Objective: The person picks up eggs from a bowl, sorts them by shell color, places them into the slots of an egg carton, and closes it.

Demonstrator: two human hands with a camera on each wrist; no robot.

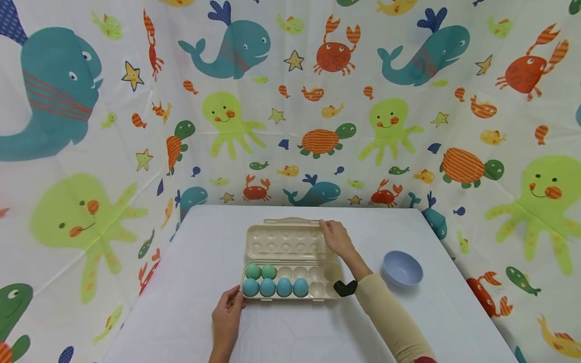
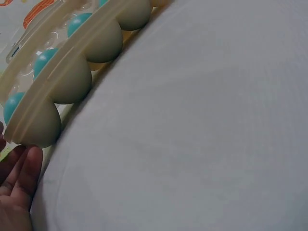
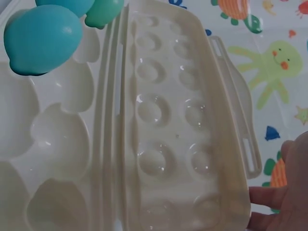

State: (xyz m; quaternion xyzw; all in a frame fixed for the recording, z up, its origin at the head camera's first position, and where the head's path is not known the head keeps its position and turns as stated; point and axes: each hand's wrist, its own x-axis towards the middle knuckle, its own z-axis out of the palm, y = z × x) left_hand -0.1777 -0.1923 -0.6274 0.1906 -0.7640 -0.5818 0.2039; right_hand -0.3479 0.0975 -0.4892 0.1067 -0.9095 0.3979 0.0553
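Note:
A beige plastic egg carton (image 1: 317,289) lies unfolded on the table, its lid (image 1: 286,244) laid back on the far side. Two green eggs (image 1: 269,271) sit at the left of the back row. Several blue eggs (image 1: 284,287) fill the front row from the left; the cups to their right are bare. My left hand (image 1: 227,315) holds the carton's front left corner, fingers and thumb at the edge. At the lid's far right corner, my right hand (image 1: 336,237) grips the rim, with some fingers hidden behind the lid in the right wrist view.
To the right of the carton stands a blue-purple bowl (image 1: 402,268). A white cloth (image 1: 199,252) covers the table. Behind and at both sides hangs a curtain (image 1: 281,141) printed with sea animals. A black band (image 1: 345,288) is on my right wrist.

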